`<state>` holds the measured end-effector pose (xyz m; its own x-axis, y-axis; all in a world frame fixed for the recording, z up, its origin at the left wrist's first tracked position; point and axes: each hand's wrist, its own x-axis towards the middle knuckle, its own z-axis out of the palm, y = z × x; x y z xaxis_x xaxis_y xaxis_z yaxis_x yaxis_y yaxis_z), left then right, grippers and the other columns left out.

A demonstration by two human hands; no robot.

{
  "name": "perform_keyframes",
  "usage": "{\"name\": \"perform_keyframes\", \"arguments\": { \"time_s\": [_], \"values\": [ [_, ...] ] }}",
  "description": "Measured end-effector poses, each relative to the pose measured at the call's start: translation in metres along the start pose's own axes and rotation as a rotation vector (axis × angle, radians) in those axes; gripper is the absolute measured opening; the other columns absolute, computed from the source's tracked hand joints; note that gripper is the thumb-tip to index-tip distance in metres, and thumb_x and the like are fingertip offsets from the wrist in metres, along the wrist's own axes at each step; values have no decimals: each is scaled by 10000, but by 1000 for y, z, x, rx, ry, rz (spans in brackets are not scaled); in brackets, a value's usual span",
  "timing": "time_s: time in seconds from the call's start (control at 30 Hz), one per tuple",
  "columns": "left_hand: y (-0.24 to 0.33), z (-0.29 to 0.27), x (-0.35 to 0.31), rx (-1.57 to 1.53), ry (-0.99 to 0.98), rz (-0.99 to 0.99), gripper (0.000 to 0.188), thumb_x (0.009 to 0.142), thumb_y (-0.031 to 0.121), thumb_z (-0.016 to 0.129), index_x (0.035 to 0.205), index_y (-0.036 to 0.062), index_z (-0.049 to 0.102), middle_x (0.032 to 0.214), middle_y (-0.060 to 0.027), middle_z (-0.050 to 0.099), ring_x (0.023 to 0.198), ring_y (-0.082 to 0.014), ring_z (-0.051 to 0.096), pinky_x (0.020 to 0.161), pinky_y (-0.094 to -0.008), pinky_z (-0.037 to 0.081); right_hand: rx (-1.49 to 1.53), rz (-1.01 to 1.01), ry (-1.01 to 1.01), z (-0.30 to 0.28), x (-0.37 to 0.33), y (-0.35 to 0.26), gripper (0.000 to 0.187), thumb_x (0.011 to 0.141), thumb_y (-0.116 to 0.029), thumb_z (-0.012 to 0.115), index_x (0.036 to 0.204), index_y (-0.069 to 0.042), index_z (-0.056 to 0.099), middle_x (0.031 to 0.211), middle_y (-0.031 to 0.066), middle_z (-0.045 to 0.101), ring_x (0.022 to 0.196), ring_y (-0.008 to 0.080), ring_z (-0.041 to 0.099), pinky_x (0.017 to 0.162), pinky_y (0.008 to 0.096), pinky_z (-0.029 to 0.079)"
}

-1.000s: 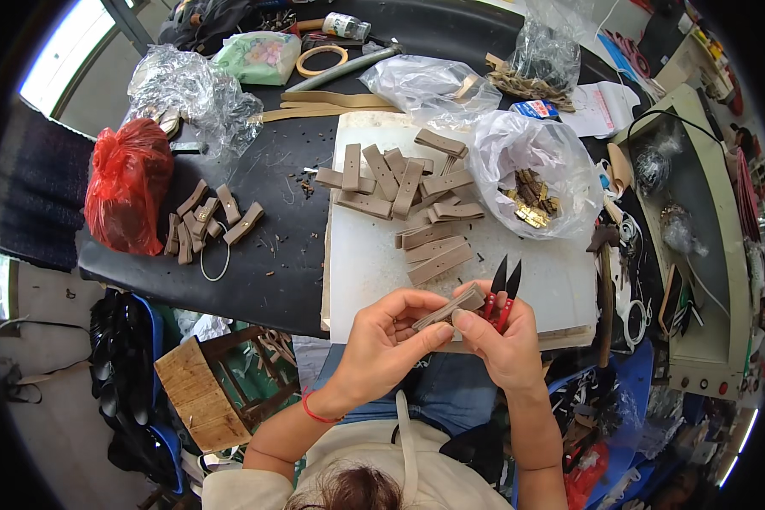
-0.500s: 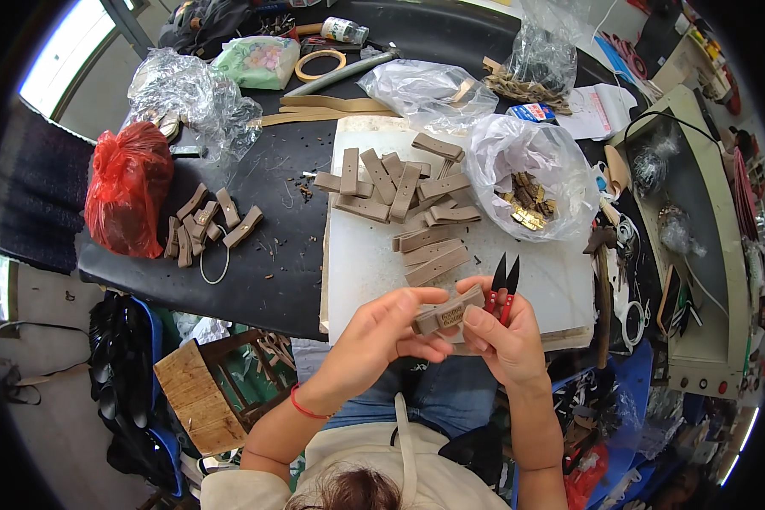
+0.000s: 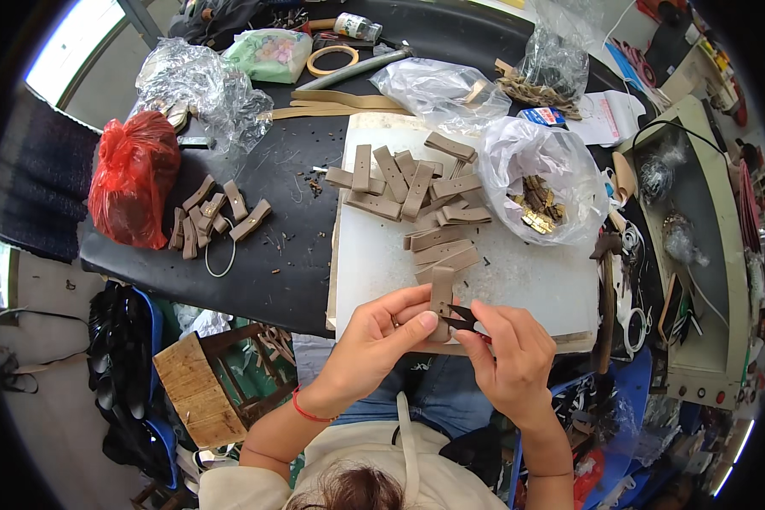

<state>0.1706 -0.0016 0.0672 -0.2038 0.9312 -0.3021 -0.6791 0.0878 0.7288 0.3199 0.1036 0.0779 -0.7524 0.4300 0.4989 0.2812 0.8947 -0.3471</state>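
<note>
My left hand [image 3: 388,330] pinches a taupe strap loop [image 3: 441,293] upright over the near edge of the white board. In my right hand [image 3: 512,350] is a pair of thread snips [image 3: 463,319] with dark blades; their tips touch or lie right beside the loop, and most of the red handle is hidden by my fingers. A pile of similar taupe strap loops [image 3: 416,191] lies farther back on the board. To the left, more loops [image 3: 202,223], some with small gold fittings, rest on the black tabletop next to a looped white cord [image 3: 221,274].
A clear plastic bag [image 3: 518,136] holding gold metal pieces [image 3: 538,208] stands at the board's right. Beyond are a tape roll [image 3: 331,59], a metal rod [image 3: 353,70] and tan strips [image 3: 336,104]. A red bag [image 3: 132,178] sits left; a hammer [image 3: 605,297] lies right.
The loop has passed from between both hands into my left hand and been turned upright. The snips have swung from pointing away to pointing left at the loop. The view has shifted slightly.
</note>
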Motion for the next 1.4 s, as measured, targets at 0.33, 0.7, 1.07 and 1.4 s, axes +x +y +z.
{"name": "perform_keyframes", "arguments": {
  "time_s": [0.33, 0.7, 1.07, 1.4],
  "values": [
    [-24, -7, -5, 166, 46, 176, 337, 887, 14, 583, 1207, -30, 490, 1187, -172, 582, 1056, -197, 592, 927, -319, 487, 541, 630, -405, -17, 18, -9, 153, 858, -149, 643, 795, -22, 586, 540, 78, 565, 434, 188, 547, 431, 288, 408],
    [-9, -2, -11, 749, 170, 430, 234, 823, -101, 560, 1043, -21, 577, 1000, -98, 641, 918, -129, 608, 814, -268, 491, 744, 680, -598, -13, 22, 7, 186, 855, -198, 656, 830, -22, 603, 569, 52, 529, 505, 117, 485, 481, 263, 377],
    [45, -125, 6, 1896, 1173, 735, 291, 832, 75, 604, 1119, 24, 607, 1225, -133, 516, 1163, -310, 440, 957, -393, 335, -98, 240, -86, 1, 69, 103, 233, 793, -29, 610, 1024, -40, 635, 923, 135, 606, 853, 346, 594, 746, 416, 470],
    [3, 4, 8, 836, 212, 616, 211, 877, 37, 584, 1077, -20, 617, 996, -144, 653, 803, -206, 656, 733, -292, 533, 693, 747, -119, -12, 37, 18, 145, 819, -22, 647, 964, -12, 643, 792, 51, 624, 688, 65, 566, 551, 218, 437]
  ]
}}
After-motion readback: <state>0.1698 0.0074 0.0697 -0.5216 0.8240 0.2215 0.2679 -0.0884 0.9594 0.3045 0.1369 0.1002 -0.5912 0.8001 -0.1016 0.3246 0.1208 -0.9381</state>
